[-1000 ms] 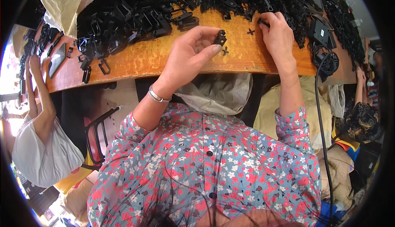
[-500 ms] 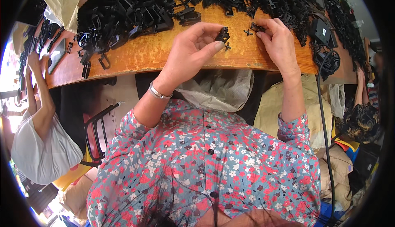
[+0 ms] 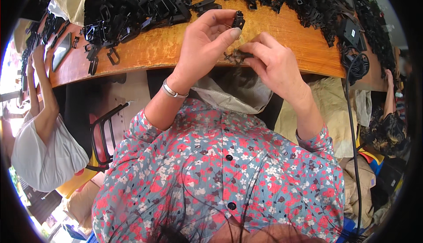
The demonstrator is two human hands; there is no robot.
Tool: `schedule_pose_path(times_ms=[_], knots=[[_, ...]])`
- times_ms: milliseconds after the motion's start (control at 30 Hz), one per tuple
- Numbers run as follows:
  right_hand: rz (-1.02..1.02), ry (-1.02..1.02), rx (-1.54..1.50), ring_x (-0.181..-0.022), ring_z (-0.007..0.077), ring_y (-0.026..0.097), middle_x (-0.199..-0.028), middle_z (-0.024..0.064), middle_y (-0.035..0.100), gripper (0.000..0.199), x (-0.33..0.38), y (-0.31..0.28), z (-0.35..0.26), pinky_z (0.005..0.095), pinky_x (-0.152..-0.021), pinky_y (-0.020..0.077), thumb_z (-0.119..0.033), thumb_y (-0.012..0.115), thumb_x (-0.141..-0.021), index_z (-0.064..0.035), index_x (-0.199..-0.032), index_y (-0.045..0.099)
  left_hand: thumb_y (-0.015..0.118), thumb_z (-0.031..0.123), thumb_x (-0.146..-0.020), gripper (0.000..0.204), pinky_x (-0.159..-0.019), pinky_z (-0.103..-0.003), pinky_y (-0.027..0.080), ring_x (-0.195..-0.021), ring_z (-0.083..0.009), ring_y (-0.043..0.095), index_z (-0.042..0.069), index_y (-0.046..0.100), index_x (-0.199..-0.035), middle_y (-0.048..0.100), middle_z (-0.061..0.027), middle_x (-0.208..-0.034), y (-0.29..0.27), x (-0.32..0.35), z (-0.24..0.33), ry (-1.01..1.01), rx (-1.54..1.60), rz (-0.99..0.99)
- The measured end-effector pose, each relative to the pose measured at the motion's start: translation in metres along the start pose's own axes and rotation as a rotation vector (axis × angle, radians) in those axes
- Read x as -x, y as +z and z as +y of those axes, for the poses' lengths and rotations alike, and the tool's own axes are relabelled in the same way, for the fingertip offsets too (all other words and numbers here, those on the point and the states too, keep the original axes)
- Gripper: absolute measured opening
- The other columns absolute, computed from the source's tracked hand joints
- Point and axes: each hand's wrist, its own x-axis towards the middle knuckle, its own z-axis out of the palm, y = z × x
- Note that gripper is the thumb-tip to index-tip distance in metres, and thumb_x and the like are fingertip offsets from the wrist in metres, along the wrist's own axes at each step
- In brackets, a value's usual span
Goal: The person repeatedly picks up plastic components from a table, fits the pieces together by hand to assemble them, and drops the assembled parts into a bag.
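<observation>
My left hand [image 3: 202, 46] is closed over the table, pinching a small black plastic part [image 3: 238, 20] upright between thumb and fingers. My right hand [image 3: 275, 64] is lower, at the table's near edge, its fingers and thumb drawn together on a small black plastic piece [image 3: 240, 56] smeared by motion. Tiny dark bits [image 3: 228, 57] show just left of those fingertips. Below them, between my body and the table, hangs a woven sack [image 3: 233, 95] with its mouth open; a dark blur crosses its upper part.
Heaps of black plastic parts [image 3: 145, 11] cover the back of the wooden table [image 3: 145, 57]. A loose black frame [image 3: 113, 56] lies at the left. On the right are a black box [image 3: 352, 35] and a coiled cable [image 3: 355, 62]. Other people's arms [image 3: 44, 80] show at both sides.
My right hand has moved left and down to the table's edge. My left hand rose slightly with its part. The small cross-shaped bits no longer show where they lay on the wood.
</observation>
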Motion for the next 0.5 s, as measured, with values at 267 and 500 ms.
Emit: schedule_pose_path(times_ms=[267, 500], knots=[[0.082, 0.085, -0.279, -0.082, 0.0259, 0.067, -0.094, 0.0135, 0.067, 0.023, -0.004, -0.009, 0.011, 0.036, -0.071, 0.0536, -0.004, 0.071, -0.095, -0.0009, -0.118, 0.073, 0.064, 0.008, -0.106, 0.038, -0.086, -0.026, 0.058, -0.103, -0.0132, 0.072, -0.003, 0.056, -0.141, 0.071, -0.0075, -0.119, -0.002, 0.0, -0.002, -0.02, -0.016, 0.006], [0.214, 0.301, -0.52, -0.06, 0.0079, 0.06, -0.084, 0.0048, 0.071, 0.014, -0.011, -0.005, -0.002, 0.0245, -0.055, 0.0485, 0.0, 0.065, -0.101, 0.0001, -0.113, 0.073, 0.057, 0.016, -0.11, 0.039, -0.084, -0.026, 0.057, -0.097, -0.014, 0.072, -0.001, 0.055, -0.144, 0.069, -0.0075, -0.118, -0.01, -0.005, 0.005, -0.02, 0.047, -0.084]])
